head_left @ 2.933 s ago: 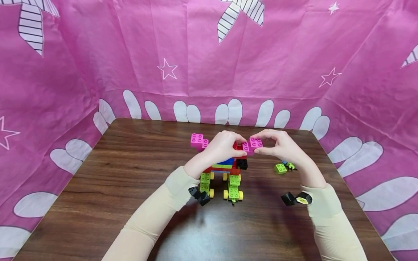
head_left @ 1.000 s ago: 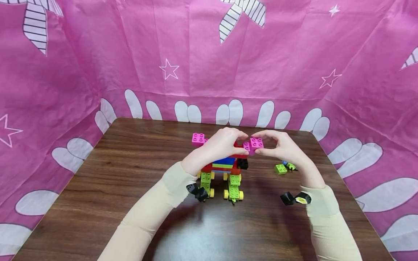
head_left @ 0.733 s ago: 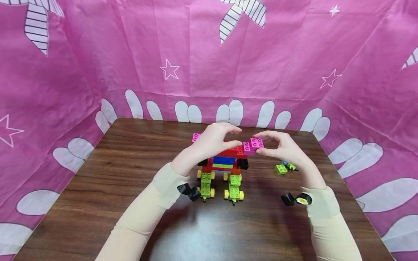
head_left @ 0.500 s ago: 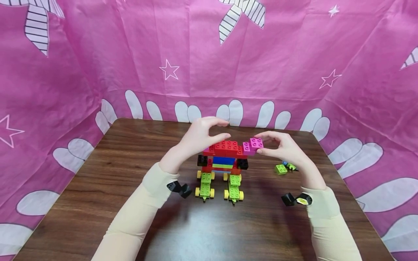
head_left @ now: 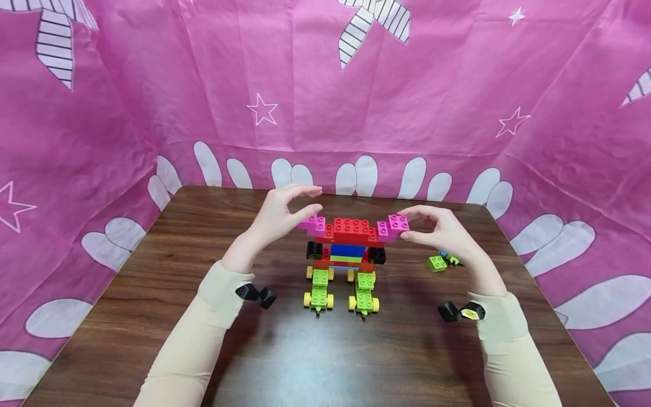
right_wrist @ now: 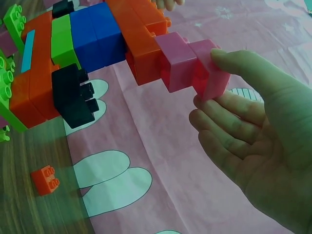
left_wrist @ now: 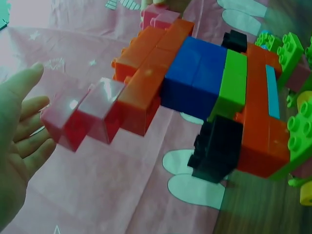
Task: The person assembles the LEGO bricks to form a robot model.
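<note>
A toy building-brick figure (head_left: pixel 347 250) stands on two lime-green wheeled bases, with a blue and lime middle, red bricks across the top and a black brick on each side. Stepped pink bricks stick out at both upper ends. My right hand (head_left: pixel 441 229) pinches the outer right pink brick (head_left: pixel 398 222), its thumb on the brick in the right wrist view. Beside the left pink bricks (head_left: pixel 316 225) is my left hand (head_left: pixel 274 217), thumb and fingers spread apart around the outer brick. In the left wrist view the thumb (left_wrist: pixel 22 80) stands off that brick.
A loose lime brick (head_left: pixel 436 263) and a small green and blue piece (head_left: pixel 451 258) lie on the wooden table (head_left: pixel 396 362), right of the figure. The right wrist view also shows a loose orange-looking brick (right_wrist: pixel 45 180). A pink cloth (head_left: pixel 325 85) hangs around the table's back and sides.
My left hand has let go of the right-side pink bricks and moved left over the figure to its left pink bricks. The right hand stays at the right pink brick.
</note>
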### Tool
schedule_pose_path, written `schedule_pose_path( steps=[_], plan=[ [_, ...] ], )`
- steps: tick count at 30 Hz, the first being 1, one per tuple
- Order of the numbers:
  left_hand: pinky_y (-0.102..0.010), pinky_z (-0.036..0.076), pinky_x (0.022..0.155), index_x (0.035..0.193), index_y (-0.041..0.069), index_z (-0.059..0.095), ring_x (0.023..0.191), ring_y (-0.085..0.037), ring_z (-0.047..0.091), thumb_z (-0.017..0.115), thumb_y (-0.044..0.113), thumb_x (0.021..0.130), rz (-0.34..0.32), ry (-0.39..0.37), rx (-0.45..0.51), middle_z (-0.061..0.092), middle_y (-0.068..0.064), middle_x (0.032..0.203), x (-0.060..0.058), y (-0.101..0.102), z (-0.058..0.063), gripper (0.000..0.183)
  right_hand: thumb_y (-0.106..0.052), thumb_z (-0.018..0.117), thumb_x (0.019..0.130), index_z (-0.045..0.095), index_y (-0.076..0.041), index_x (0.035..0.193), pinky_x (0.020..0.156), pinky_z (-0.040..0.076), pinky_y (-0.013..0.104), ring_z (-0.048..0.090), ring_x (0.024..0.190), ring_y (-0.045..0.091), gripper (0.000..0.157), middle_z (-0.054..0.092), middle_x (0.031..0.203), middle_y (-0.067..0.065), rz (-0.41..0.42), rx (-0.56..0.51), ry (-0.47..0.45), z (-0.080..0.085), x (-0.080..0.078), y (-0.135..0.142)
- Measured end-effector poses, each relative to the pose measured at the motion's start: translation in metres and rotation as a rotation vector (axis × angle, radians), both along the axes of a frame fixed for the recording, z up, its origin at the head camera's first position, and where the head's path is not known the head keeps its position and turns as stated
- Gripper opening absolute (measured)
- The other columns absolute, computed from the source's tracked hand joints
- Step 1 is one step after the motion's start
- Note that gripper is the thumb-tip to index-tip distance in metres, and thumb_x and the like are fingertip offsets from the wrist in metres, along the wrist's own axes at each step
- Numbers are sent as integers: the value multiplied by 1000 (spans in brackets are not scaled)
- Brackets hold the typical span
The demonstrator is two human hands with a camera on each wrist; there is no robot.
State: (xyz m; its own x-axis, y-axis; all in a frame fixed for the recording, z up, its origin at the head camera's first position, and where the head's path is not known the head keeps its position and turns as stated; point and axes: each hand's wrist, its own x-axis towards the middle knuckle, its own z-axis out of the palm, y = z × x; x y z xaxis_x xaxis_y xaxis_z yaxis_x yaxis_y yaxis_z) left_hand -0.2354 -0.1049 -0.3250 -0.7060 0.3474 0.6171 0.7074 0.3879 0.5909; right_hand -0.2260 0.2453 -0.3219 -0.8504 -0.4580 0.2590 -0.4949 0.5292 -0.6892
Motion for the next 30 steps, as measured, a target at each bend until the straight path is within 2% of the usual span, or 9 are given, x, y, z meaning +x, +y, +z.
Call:
schedule_pose_path(
  steps=[10, 15, 20, 30],
  plan=[
    [-43, 48, 96, 116, 4, 68, 107, -23, 64, 84, 16, 74, -39, -85, -44, 71, -10, 111, 2, -12, -13, 47, -10, 76, 83, 67, -9, 117, 76, 52, 17, 65, 91, 2, 36, 71, 99, 0, -4, -26, -11, -2, 0, 1],
    [-41, 49, 95, 115, 7, 68, 106, -20, 63, 87, 22, 70, -11, -123, -77, 71, -6, 110, 2, -15, -16, 51, -11, 76, 82, 68, -9, 116, 76, 51, 17, 64, 91, 2, 35, 71, 99, -1, -17, -37, -15, -3, 0, 1],
    [-37, 50, 90, 110, 9, 70, 99, -18, 62, 88, 25, 69, 13, -164, -101, 72, -3, 104, 2, -16, -18, 48, -11, 76, 82, 68, -9, 116, 75, 50, 17, 64, 91, 1, 35, 71, 98, -2, -25, -40, -16, -2, 0, 1],
    [-35, 51, 85, 109, 9, 69, 94, -16, 62, 87, 23, 70, 3, -189, -104, 72, -2, 98, 2, -17, -20, 45, -8, 76, 81, 68, -5, 115, 75, 51, 17, 65, 89, 2, 34, 70, 96, -7, -17, -67, -17, -3, 0, 0]
  ],
)
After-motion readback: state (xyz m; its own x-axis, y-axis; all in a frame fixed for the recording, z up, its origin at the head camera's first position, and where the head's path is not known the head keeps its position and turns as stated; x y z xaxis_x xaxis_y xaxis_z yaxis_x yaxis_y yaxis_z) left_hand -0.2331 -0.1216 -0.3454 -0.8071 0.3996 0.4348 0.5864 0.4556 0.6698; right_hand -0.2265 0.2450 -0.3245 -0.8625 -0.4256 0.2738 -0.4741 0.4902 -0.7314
